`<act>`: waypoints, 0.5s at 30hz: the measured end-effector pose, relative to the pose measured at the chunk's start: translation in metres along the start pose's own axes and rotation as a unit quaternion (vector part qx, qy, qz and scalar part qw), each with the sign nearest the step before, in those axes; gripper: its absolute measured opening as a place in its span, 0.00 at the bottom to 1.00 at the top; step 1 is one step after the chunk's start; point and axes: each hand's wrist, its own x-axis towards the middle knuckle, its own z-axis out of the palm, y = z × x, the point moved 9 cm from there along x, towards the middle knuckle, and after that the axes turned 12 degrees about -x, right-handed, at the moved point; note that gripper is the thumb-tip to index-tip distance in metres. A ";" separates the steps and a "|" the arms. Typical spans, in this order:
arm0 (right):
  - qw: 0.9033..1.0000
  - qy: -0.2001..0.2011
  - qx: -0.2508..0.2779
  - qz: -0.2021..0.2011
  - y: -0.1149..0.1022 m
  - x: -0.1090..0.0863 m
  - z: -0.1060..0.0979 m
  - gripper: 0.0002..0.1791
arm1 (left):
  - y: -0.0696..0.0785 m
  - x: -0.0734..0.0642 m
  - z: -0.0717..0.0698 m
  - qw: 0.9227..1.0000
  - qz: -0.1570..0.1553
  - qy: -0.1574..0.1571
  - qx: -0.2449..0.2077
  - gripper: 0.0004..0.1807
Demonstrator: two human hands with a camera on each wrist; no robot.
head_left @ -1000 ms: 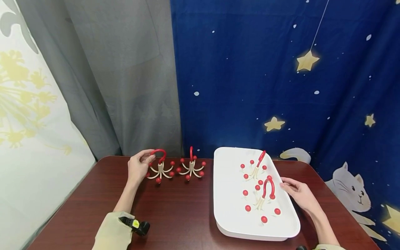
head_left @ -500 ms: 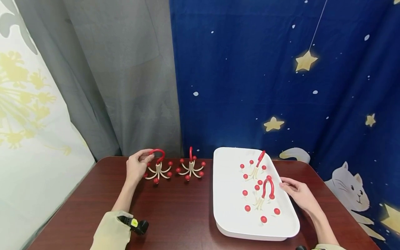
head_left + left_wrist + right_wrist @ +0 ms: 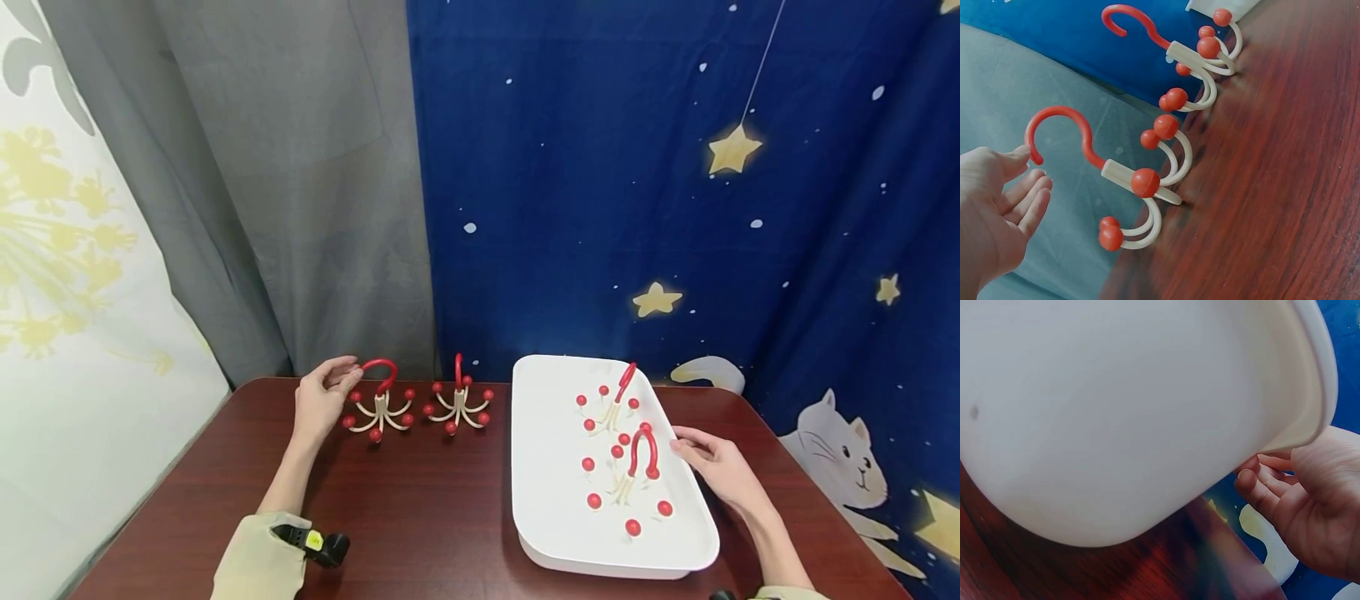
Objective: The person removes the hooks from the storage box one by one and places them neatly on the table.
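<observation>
Two hook hangers with red hooks and cream arms tipped in red balls stand on the table. The left hand (image 3: 318,404) is beside the left hook hanger (image 3: 382,406). In the left wrist view that hand's thumb (image 3: 1017,157) is right at the tip of the red hook, its other fingers spread below. To the right stands the second hook hanger (image 3: 460,404). The right hand (image 3: 720,467) holds the white tray (image 3: 540,500) by its right rim. In the right wrist view its fingers curl against the tray's outer wall. Inside the tray are two more hook hangers, one behind the other.
The dark red-brown wooden table (image 3: 420,517) ends just behind the hangers. Behind it hang a grey curtain (image 3: 322,208) and a blue star-patterned curtain (image 3: 570,208). A white cloth with yellow print (image 3: 67,250) hangs at the left.
The left hand has shifted the left hook hanger slightly left, then loosened its pinch on the red hook and drawn back a little left. The right hand and tray have hardly moved.
</observation>
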 end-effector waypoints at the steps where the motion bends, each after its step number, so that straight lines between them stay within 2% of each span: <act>1: 1.000 0.000 0.000 0.001 0.001 0.000 0.000 0.30 | 0.002 0.000 -0.001 1.000 0.004 0.002 0.003 0.16; 7: 1.000 -0.003 -0.003 -0.006 0.000 -0.001 0.001 0.30 | 0.014 -0.001 -0.001 1.000 0.021 0.012 0.009 0.16; 15: 1.000 -0.005 -0.006 -0.013 -0.002 -0.001 0.001 0.31 | 0.038 -0.006 0.007 0.999 0.049 0.009 -0.017 0.18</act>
